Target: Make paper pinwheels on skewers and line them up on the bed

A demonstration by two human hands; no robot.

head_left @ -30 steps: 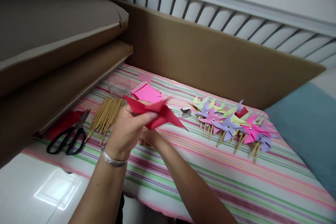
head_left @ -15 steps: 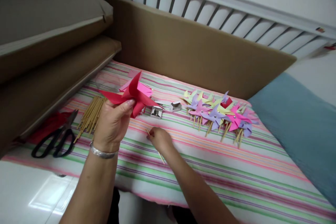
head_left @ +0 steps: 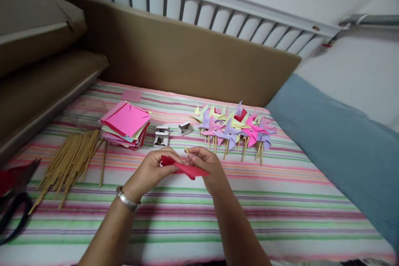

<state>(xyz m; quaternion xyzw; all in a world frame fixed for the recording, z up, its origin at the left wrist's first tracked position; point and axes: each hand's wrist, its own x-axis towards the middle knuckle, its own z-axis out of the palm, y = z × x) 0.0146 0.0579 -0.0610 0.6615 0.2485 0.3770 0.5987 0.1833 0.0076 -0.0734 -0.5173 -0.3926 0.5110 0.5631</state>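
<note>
My left hand (head_left: 158, 168), with a silver bangle at its wrist, pinches a red paper pinwheel (head_left: 188, 170) over the striped cloth. My right hand (head_left: 204, 165) is closed on a thin wooden stick (head_left: 186, 149), whose tip pokes up between the fingers right behind the pinwheel. Most of the stick is hidden by the hand and paper, so whether it touches the pinwheel I cannot tell. Just beyond my hands stand two small open boxes, one (head_left: 161, 137) with small dark or metallic bits inside and another (head_left: 185, 128) beside it.
To the left lie a stack of coloured paper squares (head_left: 126, 118), a heap of wooden sticks (head_left: 70, 160) and black-handled scissors (head_left: 18, 205). Finished pinwheels on sticks (head_left: 230, 131) are grouped at the right back. A brown board (head_left: 187, 58) stands along the far edge, before a white radiator (head_left: 193, 8).
The red pinwheel has come down and been tipped nearly edge-on. My right hand has brought the stick up from the cloth to it. The view has shifted, uncovering the paper stack.
</note>
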